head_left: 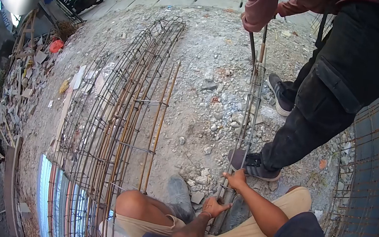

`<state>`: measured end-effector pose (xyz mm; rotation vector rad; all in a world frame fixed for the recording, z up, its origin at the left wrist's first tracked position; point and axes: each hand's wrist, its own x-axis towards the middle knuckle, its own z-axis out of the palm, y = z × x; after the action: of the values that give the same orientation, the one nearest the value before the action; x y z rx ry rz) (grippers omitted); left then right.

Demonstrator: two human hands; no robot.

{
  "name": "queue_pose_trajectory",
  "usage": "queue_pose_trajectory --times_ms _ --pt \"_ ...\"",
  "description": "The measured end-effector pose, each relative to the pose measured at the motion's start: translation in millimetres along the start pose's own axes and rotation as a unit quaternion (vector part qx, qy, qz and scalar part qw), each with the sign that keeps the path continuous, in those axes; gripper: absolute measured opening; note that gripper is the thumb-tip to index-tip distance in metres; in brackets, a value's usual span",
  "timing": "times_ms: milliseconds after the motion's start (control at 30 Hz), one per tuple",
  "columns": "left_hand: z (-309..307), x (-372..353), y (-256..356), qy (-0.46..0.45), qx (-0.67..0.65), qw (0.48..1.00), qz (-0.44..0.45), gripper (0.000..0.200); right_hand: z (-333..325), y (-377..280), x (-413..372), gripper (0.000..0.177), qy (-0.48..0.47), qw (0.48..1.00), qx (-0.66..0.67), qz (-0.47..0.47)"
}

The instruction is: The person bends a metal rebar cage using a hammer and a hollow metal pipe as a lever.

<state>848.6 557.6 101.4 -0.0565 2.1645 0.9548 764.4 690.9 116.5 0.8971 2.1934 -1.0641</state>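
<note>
Rubble-strewn ground [209,48] carries the narrow rebar cage [250,112], its near end between our knees. Our left hand [214,206] and right hand [235,179] both clasp it, seemingly steadying; the next move calls for a firm hold.

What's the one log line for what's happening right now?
left hand: grips cage | right hand: grips cage farther along | other person: stands beside cage, holding rod | ground: rubble

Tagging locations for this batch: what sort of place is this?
Most likely an outdoor building site: the left hand and right hand grip a long rebar cage lying on gravel ground, more cages lie beside it, and rubble is piled along the edge.
</note>
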Motion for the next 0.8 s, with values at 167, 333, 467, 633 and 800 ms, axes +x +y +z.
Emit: queue_pose_trajectory --times_ms 167,333,467,633,800 --pt "11.7 0.0 -4.6 0.011 0.004 1.000 -0.003 0.062 21.0 35.3 38.0 0.076 0.014 0.999 -0.003 -0.033" --pt "12.0 3.5 -4.9 -0.008 0.005 1.000 -0.005 0.073 4.2 26.2 22.8 0.043 -0.008 0.992 0.111 -0.058" --pt "8.4 1.9 -2.6 0.015 -0.008 1.000 0.005 0.075 4.8 36.9 35.6 0.036 -0.027 0.986 0.145 -0.079" --pt "5.3 3.7 -3.6 -0.062 -0.003 0.998 0.024 0.080 -7.7 28.2 26.6 0.033 -0.054 0.988 0.129 -0.062" --pt "8.1 0.4 -3.3 -0.033 0.006 0.999 0.030 0.080 -5.6 26.8 28.0 0.032 -0.057 0.991 0.117 -0.040"
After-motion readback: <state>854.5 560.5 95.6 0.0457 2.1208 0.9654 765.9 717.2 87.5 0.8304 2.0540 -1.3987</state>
